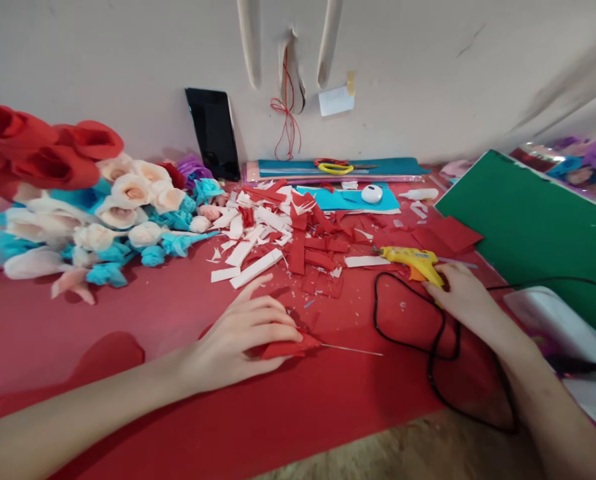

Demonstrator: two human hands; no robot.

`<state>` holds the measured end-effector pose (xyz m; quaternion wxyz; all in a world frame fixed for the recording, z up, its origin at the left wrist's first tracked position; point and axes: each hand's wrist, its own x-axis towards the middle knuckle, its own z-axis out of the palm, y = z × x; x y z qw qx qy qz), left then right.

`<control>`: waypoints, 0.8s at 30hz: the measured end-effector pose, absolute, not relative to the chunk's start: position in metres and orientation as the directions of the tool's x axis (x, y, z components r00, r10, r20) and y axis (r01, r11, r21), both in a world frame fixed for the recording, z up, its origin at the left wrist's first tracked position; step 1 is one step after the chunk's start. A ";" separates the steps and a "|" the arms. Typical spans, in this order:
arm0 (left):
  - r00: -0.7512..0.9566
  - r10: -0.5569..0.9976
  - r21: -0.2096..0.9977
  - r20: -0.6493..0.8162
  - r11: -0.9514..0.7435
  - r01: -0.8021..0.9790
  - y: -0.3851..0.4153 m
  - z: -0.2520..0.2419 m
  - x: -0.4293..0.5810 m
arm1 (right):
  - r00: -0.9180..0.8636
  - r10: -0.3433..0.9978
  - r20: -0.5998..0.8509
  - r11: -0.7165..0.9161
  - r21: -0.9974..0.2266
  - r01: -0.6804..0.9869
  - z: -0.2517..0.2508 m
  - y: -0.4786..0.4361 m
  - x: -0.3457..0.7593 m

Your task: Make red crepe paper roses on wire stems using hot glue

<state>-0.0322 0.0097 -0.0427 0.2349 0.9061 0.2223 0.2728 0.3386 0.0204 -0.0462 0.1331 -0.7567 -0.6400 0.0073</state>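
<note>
My left hand is closed around a red crepe-paper flower, low over the red tabletop. A thin wire stem sticks out of the flower to the right; my fingers cover much of the paper. At the right, my right hand has its fingers around the handle of a yellow glue gun, whose nozzle points left. The glue gun's black cord loops over the table below it. Beyond my left hand lies a heap of red and white paper scraps.
Finished paper flowers in red, white and blue pile up at the left. A black tablet leans on the wall. Yellow-handled scissors lie on paper sheets at the back. A green board slants at the right.
</note>
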 end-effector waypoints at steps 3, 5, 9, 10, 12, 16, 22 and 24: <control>0.740 0.534 0.537 0.409 -0.797 0.278 0.010 -0.042 -0.032 | 0.250 0.957 0.148 -0.205 -0.264 0.942 -0.048 0.018 0.336; 0.706 0.557 0.524 0.438 -0.796 0.304 0.009 -0.042 -0.032 | 0.306 0.937 0.167 -0.239 -0.329 0.914 -0.043 0.014 0.331; 0.634 0.611 0.494 0.474 -0.781 0.383 0.010 -0.043 -0.032 | 0.385 0.903 0.190 -0.244 -0.511 0.824 -0.033 0.005 0.317; 0.626 0.620 0.493 0.473 -0.775 0.395 0.011 -0.043 -0.032 | 0.399 0.895 0.199 -0.236 -0.548 0.802 -0.030 0.004 0.314; 0.618 0.635 0.500 0.464 -0.764 0.409 0.011 -0.043 -0.032 | 0.435 0.876 0.206 -0.231 -0.613 0.756 -0.026 0.003 0.308; 0.612 0.641 0.503 0.464 -0.759 0.413 0.012 -0.043 -0.030 | 0.392 0.920 -0.028 -0.260 -0.791 0.554 -0.019 0.006 0.300; 0.543 0.690 0.491 0.478 -0.723 0.486 0.021 -0.038 -0.028 | 0.258 0.918 -0.302 -0.367 -0.892 0.263 -0.021 0.012 0.300; 0.512 0.711 0.495 0.481 -0.703 0.511 0.030 -0.034 -0.024 | 0.248 0.910 -0.331 -0.388 -0.893 0.230 -0.025 0.013 0.302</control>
